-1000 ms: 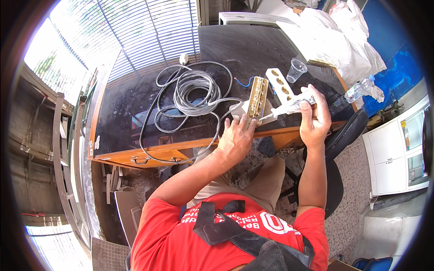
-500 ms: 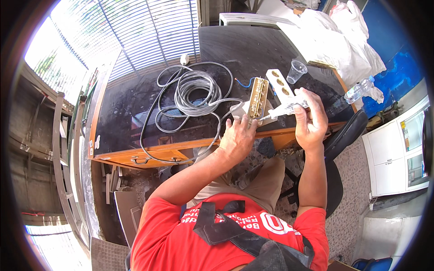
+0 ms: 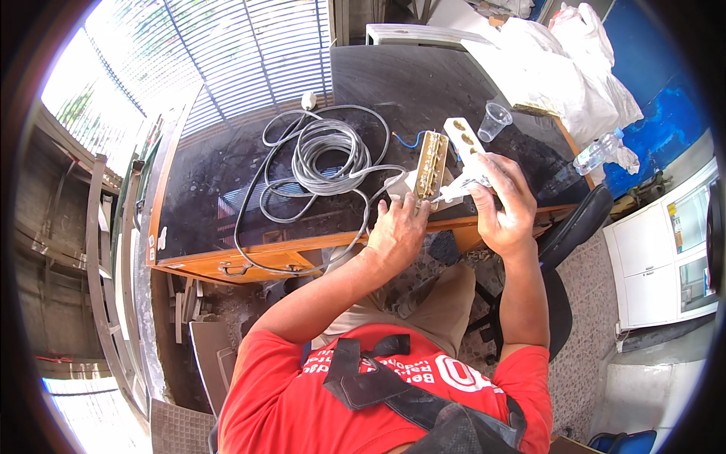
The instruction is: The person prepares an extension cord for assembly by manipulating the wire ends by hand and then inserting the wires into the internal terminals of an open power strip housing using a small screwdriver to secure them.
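An opened socket strip [image 3: 431, 165] lies on the dark table with its brass contacts and several screws facing up. At its near end my left hand [image 3: 398, 231] presses bent fingers against it, partly hiding that end and the grey cable's entry. My right hand [image 3: 505, 208] is closed around a whitish, tapered tool [image 3: 470, 181] with a thin tip. The tip reaches the strip's near right side, close to my left fingertips; its exact contact is too small to make out. Beyond the tool lies the white socket cover [image 3: 463, 136] with round openings. A blue wire [image 3: 408, 142] sticks out at the strip's far left.
Left of the strip lies a coiled grey cable [image 3: 321, 163] with a white plug [image 3: 308, 100]. A clear plastic cup [image 3: 495, 122] and a plastic bottle [image 3: 597, 151] are on the right. White sacks [image 3: 582, 83] sit at the far right. A black chair [image 3: 578, 234] stands beside the table.
My right hand has shifted left and slightly down, its fingers now covering more of the tool. The left hand and the strip stay in place.
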Demonstrator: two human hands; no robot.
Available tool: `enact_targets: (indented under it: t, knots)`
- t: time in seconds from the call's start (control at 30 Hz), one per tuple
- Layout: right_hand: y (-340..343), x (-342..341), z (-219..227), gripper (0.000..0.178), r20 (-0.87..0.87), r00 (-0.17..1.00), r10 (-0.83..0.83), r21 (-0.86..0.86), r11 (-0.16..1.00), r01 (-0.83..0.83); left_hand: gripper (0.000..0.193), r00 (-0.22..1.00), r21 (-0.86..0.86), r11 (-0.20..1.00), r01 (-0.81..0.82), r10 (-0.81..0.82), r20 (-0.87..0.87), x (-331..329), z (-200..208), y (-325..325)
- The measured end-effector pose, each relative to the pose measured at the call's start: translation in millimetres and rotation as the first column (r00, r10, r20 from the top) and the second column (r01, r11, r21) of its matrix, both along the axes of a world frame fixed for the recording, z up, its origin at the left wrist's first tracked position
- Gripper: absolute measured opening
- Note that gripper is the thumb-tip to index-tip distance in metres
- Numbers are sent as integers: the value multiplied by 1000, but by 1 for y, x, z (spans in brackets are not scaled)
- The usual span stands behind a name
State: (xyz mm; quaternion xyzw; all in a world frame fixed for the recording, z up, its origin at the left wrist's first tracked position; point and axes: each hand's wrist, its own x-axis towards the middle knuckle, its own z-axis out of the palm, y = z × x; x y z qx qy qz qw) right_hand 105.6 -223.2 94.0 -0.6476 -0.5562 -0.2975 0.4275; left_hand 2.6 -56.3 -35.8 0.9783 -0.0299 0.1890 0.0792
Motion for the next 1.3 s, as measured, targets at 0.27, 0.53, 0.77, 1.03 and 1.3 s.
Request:
enact_targets:
  t: [0.27,0.53,0.77,1.03,1.3]
  knots:
    - [-7,18,-14,32,-166,983,-78,112,989,98,46,1000,-30,999,13,-12,5,0,4,0]
    - [-11,29,-24,38,-247,968,-40,169,982,84,51,1000,-64,998,11,-13,-26,-2,3,2]
    - [-8,27,-13,36,-182,982,-46,128,989,70,47,999,-40,999,5,-4,32,-2,-4,2]
    - [6,30,0,36,-257,966,-14,64,997,32,43,997,-153,988,11,0,73,-2,1,5]
    - [14,36,6,44,-345,938,-23,76,996,53,43,997,-169,985,34,-21,80,-1,2,7]
